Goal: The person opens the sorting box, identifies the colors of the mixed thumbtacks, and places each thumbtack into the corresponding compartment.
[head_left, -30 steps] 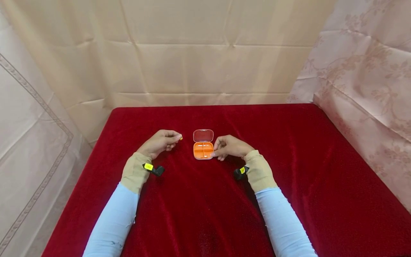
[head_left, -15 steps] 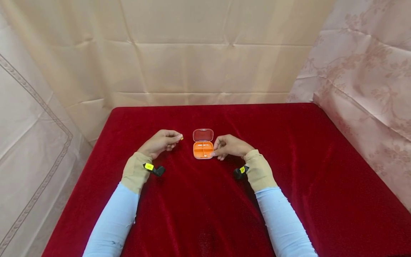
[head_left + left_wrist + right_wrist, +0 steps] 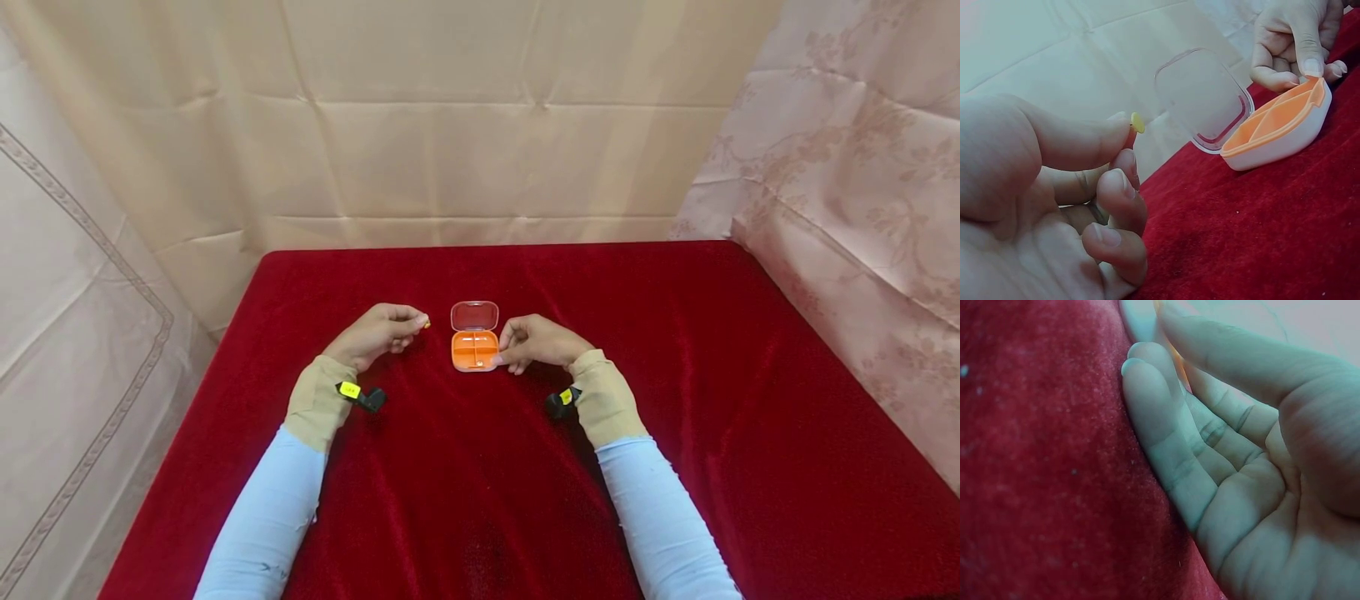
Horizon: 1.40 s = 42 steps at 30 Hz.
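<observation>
My left hand (image 3: 377, 333) pinches a small yellow disc (image 3: 1137, 122), thin and thumbtack-like, between thumb and forefinger; its other fingers curl loosely below. This hand is left of an orange and white pill box (image 3: 475, 352), a short gap away. The box stands on the cloth with its clear lid (image 3: 475, 316) raised at the back. Dividers split its orange inside into compartments, and a tiny pale piece (image 3: 480, 363) shows in the front right one. My right hand (image 3: 546, 342) holds the box at its right side, thumb on the rim near the front corner.
Dark red velvet cloth (image 3: 480, 483) covers the table. A beige curtain (image 3: 480, 125) hangs behind the far edge, with pale patterned drapes (image 3: 862, 167) on the right and a whitish one (image 3: 75, 292) on the left. Small black cameras (image 3: 369, 399) sit at both wrists.
My left hand, with the yellow disc, has shifted very slightly right toward the pill box. The right hand and the box have stayed in place.
</observation>
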Each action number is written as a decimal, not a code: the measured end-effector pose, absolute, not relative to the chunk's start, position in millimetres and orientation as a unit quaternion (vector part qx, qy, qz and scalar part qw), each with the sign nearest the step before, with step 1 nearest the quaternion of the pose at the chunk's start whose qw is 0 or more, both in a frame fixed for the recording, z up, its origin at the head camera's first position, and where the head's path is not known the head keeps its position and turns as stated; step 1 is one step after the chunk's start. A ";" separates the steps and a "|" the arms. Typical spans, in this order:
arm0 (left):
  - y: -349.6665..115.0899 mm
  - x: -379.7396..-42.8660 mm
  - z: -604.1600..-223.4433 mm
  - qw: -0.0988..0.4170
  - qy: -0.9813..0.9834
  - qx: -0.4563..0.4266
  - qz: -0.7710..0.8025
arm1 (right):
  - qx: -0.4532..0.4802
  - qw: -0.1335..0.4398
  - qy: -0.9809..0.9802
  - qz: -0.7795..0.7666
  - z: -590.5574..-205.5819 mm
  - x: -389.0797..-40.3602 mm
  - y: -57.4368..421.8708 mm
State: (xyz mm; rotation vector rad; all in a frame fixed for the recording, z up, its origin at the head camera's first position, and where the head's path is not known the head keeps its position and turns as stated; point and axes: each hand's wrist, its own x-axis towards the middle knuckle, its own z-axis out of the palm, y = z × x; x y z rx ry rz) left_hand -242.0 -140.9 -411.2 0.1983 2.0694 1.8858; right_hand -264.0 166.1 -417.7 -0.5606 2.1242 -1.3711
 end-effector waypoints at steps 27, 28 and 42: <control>-133.7 -240.2 -409.8 0.173 0.734 0.084 0.651 | -0.216 0.271 0.789 -0.507 -417.1 -263.8 166.8; -133.7 -240.1 -409.7 0.173 0.734 0.086 0.651 | -0.215 0.271 0.789 -0.507 -417.0 -263.8 166.7; -131.3 -240.4 -412.0 0.179 0.732 0.099 0.650 | -0.218 0.274 0.785 -0.511 -417.2 -263.6 166.7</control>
